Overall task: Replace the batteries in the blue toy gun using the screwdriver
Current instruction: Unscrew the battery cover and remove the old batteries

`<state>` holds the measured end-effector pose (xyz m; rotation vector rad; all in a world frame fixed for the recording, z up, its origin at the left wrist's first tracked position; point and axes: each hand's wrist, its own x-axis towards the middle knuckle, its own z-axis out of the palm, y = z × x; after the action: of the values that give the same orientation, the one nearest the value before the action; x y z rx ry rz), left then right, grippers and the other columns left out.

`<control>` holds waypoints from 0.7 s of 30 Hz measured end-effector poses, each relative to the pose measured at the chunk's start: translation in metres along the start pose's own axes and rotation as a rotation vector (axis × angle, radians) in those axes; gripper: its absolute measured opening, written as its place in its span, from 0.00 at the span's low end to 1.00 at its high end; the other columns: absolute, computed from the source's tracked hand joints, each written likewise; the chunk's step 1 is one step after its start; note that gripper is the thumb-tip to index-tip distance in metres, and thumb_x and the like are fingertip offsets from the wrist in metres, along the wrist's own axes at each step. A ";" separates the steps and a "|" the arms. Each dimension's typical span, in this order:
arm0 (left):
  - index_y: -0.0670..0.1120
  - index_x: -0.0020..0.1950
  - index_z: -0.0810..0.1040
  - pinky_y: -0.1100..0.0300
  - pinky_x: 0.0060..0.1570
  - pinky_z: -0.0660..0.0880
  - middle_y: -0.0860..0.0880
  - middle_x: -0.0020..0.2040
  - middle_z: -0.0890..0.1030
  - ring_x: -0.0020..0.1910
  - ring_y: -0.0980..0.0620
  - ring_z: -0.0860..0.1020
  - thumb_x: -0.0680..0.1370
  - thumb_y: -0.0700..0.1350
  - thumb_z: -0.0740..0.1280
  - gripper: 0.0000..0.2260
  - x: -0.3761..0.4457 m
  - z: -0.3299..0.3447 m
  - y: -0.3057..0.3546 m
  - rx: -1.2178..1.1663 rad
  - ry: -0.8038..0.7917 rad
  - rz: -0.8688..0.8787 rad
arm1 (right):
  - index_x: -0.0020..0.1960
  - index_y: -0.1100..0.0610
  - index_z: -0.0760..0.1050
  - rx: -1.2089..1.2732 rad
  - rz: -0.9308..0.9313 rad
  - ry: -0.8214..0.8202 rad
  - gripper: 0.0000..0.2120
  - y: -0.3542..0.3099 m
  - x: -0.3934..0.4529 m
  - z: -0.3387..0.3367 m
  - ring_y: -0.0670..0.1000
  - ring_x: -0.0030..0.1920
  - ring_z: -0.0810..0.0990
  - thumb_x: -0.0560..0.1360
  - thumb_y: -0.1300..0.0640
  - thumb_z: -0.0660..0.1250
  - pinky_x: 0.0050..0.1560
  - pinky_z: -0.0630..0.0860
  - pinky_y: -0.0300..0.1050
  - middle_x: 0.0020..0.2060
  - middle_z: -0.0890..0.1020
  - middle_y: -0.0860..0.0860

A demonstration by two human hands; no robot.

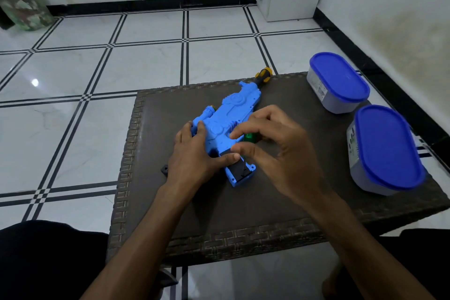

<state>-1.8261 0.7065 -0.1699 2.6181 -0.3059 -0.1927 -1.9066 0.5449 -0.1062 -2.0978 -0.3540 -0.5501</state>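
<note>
Two hands are busy over the blue toy gun [227, 117], which lies flat on a dark woven table [255, 202], barrel pointing to the far right and grip end toward the near side. Left hand [194, 151] presses down on the gun's left part, fingers curled over its edge and thumb stretched across to the open dark battery slot [237, 169] in the grip. Right hand [275, 146] pinches a green battery [249, 137] between thumb and forefinger, right at the slot. Screwdriver [263, 75], yellow and black handle, sits at the table's far edge, touching the muzzle. Small black cover piece [164, 169] lies just left of the left wrist. Two blue-lidded tubs [341, 80] stand on the right.
</note>
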 end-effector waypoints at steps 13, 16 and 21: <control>0.47 0.79 0.52 0.49 0.70 0.61 0.46 0.79 0.50 0.77 0.46 0.50 0.64 0.72 0.66 0.51 0.000 0.001 0.000 -0.008 0.004 -0.001 | 0.56 0.57 0.82 -0.013 -0.008 -0.004 0.11 0.003 0.000 0.001 0.50 0.47 0.79 0.73 0.60 0.72 0.48 0.78 0.44 0.47 0.77 0.53; 0.47 0.79 0.51 0.48 0.71 0.61 0.46 0.79 0.50 0.77 0.47 0.49 0.64 0.71 0.67 0.52 -0.001 0.001 0.000 -0.014 0.004 -0.018 | 0.60 0.57 0.77 0.122 0.075 -0.028 0.17 0.000 0.001 -0.001 0.48 0.54 0.82 0.75 0.70 0.68 0.54 0.78 0.40 0.50 0.82 0.50; 0.47 0.78 0.53 0.48 0.69 0.63 0.45 0.79 0.52 0.77 0.45 0.52 0.61 0.72 0.62 0.52 -0.001 -0.001 0.000 -0.005 -0.001 -0.004 | 0.55 0.57 0.80 0.084 0.031 -0.082 0.10 -0.002 -0.001 0.000 0.49 0.55 0.79 0.75 0.65 0.68 0.54 0.77 0.42 0.53 0.79 0.50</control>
<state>-1.8267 0.7075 -0.1689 2.6143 -0.2995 -0.1954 -1.9084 0.5462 -0.1058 -2.0453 -0.3847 -0.4253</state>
